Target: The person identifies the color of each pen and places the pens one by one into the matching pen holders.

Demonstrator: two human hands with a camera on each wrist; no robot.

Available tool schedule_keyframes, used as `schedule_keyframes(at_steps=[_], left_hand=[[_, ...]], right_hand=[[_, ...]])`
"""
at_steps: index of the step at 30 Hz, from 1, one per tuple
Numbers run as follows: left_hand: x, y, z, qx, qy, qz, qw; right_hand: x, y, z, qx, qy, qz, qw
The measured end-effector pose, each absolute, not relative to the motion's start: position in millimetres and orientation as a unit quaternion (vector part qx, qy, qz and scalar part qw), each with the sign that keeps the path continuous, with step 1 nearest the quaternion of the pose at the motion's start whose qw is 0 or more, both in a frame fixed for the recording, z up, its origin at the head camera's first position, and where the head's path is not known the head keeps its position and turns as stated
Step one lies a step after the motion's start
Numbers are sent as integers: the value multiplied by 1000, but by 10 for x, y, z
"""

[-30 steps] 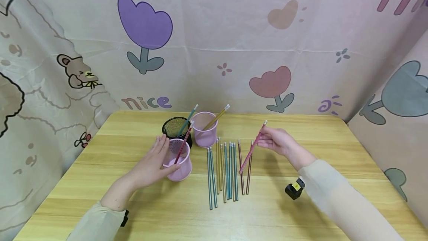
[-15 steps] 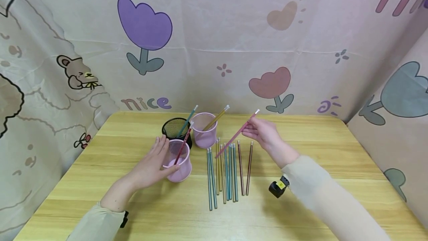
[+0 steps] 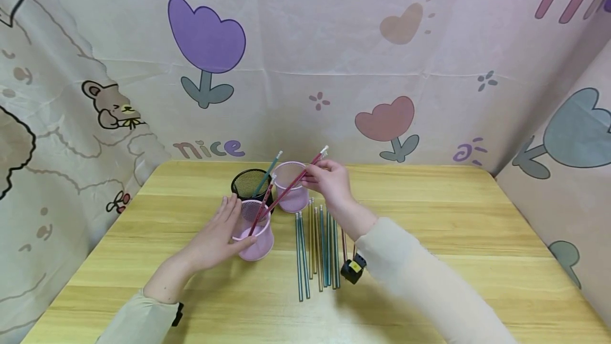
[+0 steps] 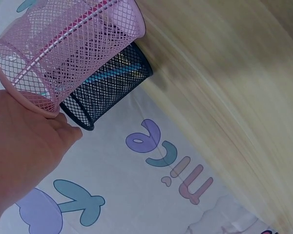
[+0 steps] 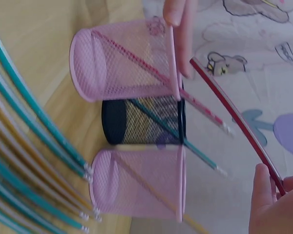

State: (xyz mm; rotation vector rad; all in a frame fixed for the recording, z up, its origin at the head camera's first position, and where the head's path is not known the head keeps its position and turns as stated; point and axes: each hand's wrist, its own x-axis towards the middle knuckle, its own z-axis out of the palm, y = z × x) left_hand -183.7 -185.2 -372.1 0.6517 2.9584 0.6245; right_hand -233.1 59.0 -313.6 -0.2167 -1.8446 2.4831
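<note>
While the left hand (image 3: 224, 232) curls round the near pink mesh cup (image 3: 256, 235) on the table (image 3: 429, 280), the right hand (image 3: 329, 179) pinches a red pencil (image 3: 291, 184) near its eraser end, tip at the cup's rim. Light, stiff and smooth, it likely handles best pinched high on the shaft.

wooden table (image 3: 429, 259), tulip-print cloth walls (image 3: 334, 42)
</note>
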Motion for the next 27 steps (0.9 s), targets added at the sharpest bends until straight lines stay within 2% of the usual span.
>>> schedule_keyframes(at_steps=[11, 27], left_hand=[[-1839, -1859, -3730, 210, 956, 203, 23], [-1806, -1857, -3756, 218, 954, 206, 5]], right_hand=[[-2324, 309, -3227, -66, -627, 776, 5], [-2192, 134, -3554, -24, -698, 711, -81]])
